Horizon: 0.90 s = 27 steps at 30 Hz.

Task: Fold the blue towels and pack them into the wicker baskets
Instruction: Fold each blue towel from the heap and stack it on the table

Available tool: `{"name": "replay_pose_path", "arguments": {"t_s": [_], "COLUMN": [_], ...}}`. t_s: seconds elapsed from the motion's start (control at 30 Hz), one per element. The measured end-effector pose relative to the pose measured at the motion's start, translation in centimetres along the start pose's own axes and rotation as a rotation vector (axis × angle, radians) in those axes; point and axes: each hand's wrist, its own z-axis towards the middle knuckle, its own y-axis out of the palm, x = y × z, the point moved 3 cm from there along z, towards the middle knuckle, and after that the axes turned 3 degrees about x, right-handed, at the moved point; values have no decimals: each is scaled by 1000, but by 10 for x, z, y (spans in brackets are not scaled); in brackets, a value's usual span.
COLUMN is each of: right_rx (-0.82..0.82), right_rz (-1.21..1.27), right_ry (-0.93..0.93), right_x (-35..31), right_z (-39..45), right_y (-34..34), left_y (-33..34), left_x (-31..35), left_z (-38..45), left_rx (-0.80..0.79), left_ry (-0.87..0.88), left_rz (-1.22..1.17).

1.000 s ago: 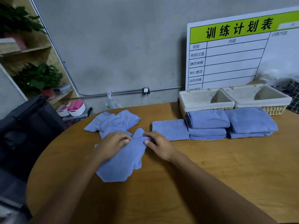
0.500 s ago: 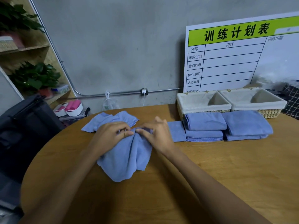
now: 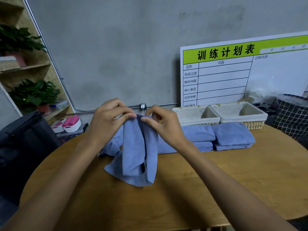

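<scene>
Both forearms reach forward from the bottom corners and meet above the middle of the round wooden table [image 3: 233, 189]. The left hand [image 3: 108, 124] is raised with its back toward the camera, fingers curled and thumb pressed against the forefinger, pinching the top edge of a crumpled blue cloth towel [image 3: 138, 155]. The right hand [image 3: 164, 125] sits just beside it at the same height, its thumb and bent fingers pinching the same top edge, so the two grips are nearly touching. The towel hangs down from the pinch in loose vertical folds, and its lower end rests on the table top.

Behind the hanging towel, more loose blue cloth [image 3: 111, 145] lies bunched on the table to the left. To the right, two stacks of folded blue towels [image 3: 231, 135] sit side by side on the table, directly in front of the baskets.

Two rectangular wicker baskets with pale fabric liners [image 3: 196, 116] stand next to each other at the far edge of the table, touching or nearly so; only liner shows inside both of them. A white board with a green header and black characters [image 3: 233, 72] leans on the grey wall behind them. A dark checked bag [image 3: 291, 115] stands at the far right. Wooden shelves with potted green plants [image 3: 33, 94] fill the left side.
</scene>
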Motion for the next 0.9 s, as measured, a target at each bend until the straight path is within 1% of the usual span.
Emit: {"name": "replay_pose_path", "arguments": {"t_s": [0.07,0.1,0.2,0.23,0.27,0.33,0.4,0.47,0.5,0.53,0.57,0.6,0.63,0.73,0.83,0.9], "right_rx": [-78,-139,-309,-336,-360,-410,-457,-453,-434,-411,-392,-388,-402,-408,-387,-408], "right_rz": [54,118,348,353,335,264,190,135,122,113,102,81,50,-27,-45,-73], "right_ry": [57,121,368,405,424,437,448,482,483,469,443,418,401,399,421,426], "right_x": [-3,-4,0,4,10,22,33,41,43,42,39,37,36,45,60,65], "right_z": [4,4,-3,-7,-12,-23,-31,-34,-33,-29,-24,-20,-16,-15,-21,-27], "right_y": [-4,-6,-7,-8,-12,-23,-39,-54,-60,-63,-66,-67,-69,-83,-96,-98], "left_y": [4,10,30,34,36,35,35,37,40,41,43,44,48,60,69,74], "left_x": [9,11,9,7,4,-7,-20,-27,-25,-21,-16,-13,-13,-23,-23,-18], "left_z": [9,14,20,18,16,9,0,-8,-12,-14,-15,-16,-17,-26,-31,-36], "left_rx": [17,4,-57,-61,-54,-66,-159,-223,-196,-132,-57,-14,-35,-236,-268,-304], "left_ry": [-9,-46,-294,-358,-385,-376,-325,-248,-224,-236,-283,-342,-402,-520,-584,-608], "left_rz": [6,-3,-92,-127,-149,-145,-43,46,19,-39,-115,-191,-264,-453,-645,-708]}}
